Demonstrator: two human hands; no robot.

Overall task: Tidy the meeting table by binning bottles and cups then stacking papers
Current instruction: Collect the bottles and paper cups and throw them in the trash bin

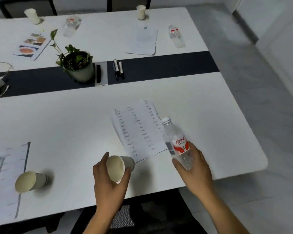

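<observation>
Bottle (175,137) — red 娃哈哈 label — right hand (195,169); cup (115,168), left hand (108,184).

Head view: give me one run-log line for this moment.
left hand grips paper cup | right hand grips capped water bottle | second paper cup on table at left

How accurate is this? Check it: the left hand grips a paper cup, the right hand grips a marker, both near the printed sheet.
Wrong on one point: in the head view the right hand grips a water bottle, not a marker; the markers lie on the dark strip. The left hand does grip a paper cup, both near the printed sheet.
</observation>
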